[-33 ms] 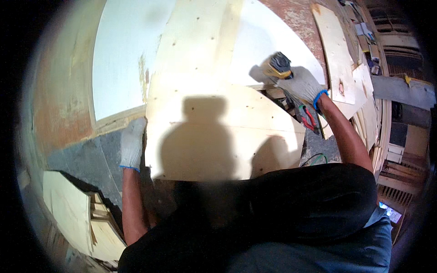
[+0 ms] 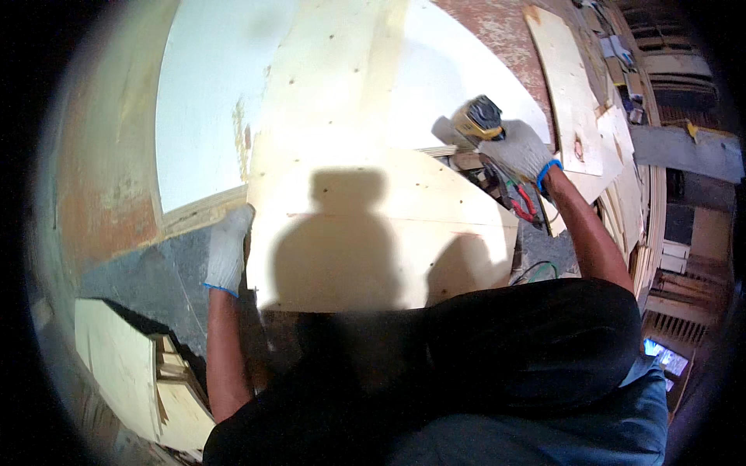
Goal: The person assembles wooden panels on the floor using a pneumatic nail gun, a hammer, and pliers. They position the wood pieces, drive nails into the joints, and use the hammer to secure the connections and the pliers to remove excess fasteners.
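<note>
A pale plywood sheet (image 2: 342,256) lies in front of me, with my own shadow across it. My left hand (image 2: 231,241), in a light knitted glove with blue cuff trim, grips the sheet's left edge; its fingertips are partly hidden. At the upper right, my gloved right hand (image 2: 519,149) is closed round a yellow-and-black tool (image 2: 475,123). Its lower part is hidden, so its exact kind is unclear. Just below that hand are red-handled pliers (image 2: 524,203), among dark items at the sheet's right edge.
White-faced panels (image 2: 203,116) lie beyond on the left and right. Plywood offcuts (image 2: 116,365) are piled at the lower left. A long plywood strip (image 2: 563,93) and more boards lie at the right. A green cable (image 2: 550,268) curls near my knee.
The view has shifted slightly. The right hand and the yellow-and-black tool appear a little lower and further right; the left hand keeps its place at the sheet's edge.
</note>
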A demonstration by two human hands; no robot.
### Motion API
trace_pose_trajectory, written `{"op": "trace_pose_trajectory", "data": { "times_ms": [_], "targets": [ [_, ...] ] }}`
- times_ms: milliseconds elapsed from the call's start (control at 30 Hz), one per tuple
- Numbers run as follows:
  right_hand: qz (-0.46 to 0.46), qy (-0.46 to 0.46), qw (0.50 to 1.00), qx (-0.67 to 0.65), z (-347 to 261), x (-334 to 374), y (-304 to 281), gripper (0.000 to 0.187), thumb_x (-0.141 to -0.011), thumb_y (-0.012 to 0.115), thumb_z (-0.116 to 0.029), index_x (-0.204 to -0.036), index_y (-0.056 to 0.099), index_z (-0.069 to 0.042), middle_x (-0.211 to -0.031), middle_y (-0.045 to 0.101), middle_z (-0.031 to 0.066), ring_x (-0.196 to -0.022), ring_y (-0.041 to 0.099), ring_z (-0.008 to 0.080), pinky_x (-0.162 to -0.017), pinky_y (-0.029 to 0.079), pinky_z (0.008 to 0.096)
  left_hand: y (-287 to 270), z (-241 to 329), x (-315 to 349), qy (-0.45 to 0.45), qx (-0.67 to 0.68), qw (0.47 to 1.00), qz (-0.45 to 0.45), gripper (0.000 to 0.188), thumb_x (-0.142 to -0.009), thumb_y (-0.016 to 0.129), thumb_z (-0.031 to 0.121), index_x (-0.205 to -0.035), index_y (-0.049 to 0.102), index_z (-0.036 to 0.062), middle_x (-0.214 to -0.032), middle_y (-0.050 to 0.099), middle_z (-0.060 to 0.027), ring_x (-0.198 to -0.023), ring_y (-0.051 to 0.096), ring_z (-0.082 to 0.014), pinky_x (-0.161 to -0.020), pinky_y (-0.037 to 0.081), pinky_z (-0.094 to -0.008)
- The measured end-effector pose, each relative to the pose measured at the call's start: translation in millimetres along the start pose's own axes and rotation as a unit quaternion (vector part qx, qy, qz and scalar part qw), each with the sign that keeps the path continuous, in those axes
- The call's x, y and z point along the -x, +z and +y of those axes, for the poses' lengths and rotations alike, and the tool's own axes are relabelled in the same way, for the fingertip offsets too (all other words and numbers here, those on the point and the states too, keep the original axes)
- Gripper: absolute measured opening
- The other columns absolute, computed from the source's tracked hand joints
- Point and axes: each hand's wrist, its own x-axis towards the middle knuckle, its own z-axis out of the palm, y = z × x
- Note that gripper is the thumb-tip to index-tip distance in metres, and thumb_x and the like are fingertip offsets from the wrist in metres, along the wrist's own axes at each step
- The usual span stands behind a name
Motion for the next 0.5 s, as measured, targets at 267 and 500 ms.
{"op": "trace_pose_trajectory", "data": {
  "times_ms": [267,500],
  "targets": [
    [0.062,0.147,0.979,0.129,133.6,92.6,41.2,0.043,-0.085,0.067,-0.042,-0.108,0.071,-0.006,-0.104,0.072,0.0238,-0.099,0.068,0.0425,-0.087,0.054,0.0494,9.9,10.7,-24.3,-0.088,0.182,0.970,-0.135,0.048,-0.098,0.066,0.024,-0.132,0.056,-0.0090,-0.126,0.066,-0.0171,-0.112,0.066,-0.0261,-0.097,0.054,-0.0394],
    [0.031,0.227,0.970,0.078,182.3,134.2,99.0,0.044,-0.083,0.070,-0.040,-0.115,0.069,-0.010,-0.109,0.072,0.0215,-0.103,0.068,0.0415,-0.089,0.054,0.0509,25.8,25.5,-7.2,-0.062,0.181,0.978,-0.081,0.054,-0.096,0.068,0.021,-0.137,0.051,-0.0108,-0.125,0.065,-0.0209,-0.109,0.067,-0.0275,-0.094,0.056,-0.0393]
  ]
}}
